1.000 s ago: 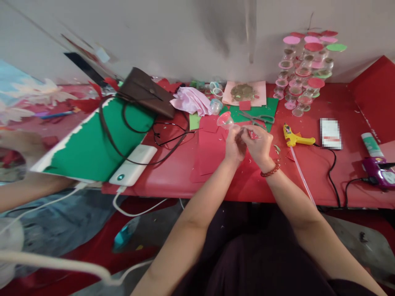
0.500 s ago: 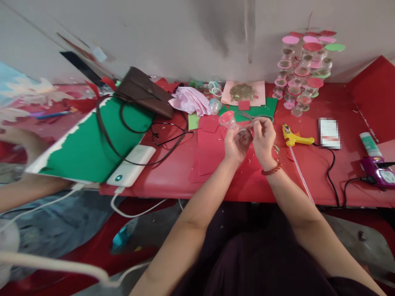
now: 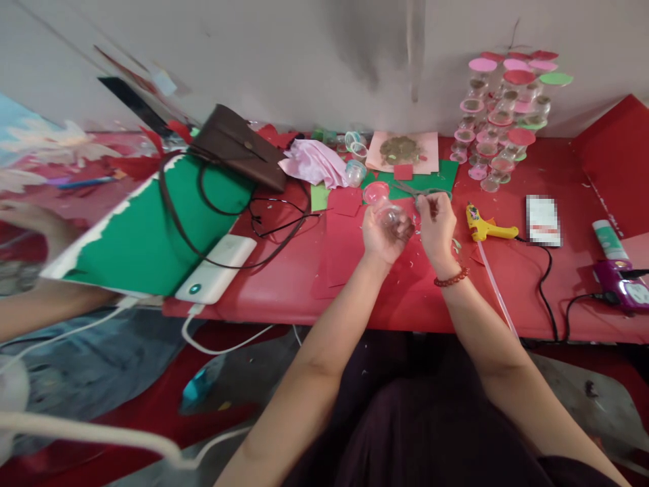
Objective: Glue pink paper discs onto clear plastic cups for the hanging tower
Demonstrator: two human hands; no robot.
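My left hand (image 3: 381, 238) cradles a small clear plastic cup (image 3: 389, 216) over the red table (image 3: 284, 284); a pink round lid (image 3: 376, 193) shows just above the cup. My right hand (image 3: 436, 226) is beside it with fingers pinched near the cup's edge; what they pinch is too small to name. A beaded bracelet (image 3: 451, 277) circles my right wrist. Grey scissors (image 3: 423, 194) lie just behind my hands on green paper (image 3: 430, 177).
A yellow glue gun (image 3: 487, 226) with a black cord lies right of my hands. Stacked clear cups with coloured lids (image 3: 499, 122) stand at the back. A brown bag (image 3: 238, 149), green sheet (image 3: 152, 230) and white power bank (image 3: 215, 269) sit left. Another person's arm (image 3: 45, 304) is far left.
My hands moved slightly away from me toward the scissors. The cup turned in my left hand, and my right hand's fingers shifted to its right edge.
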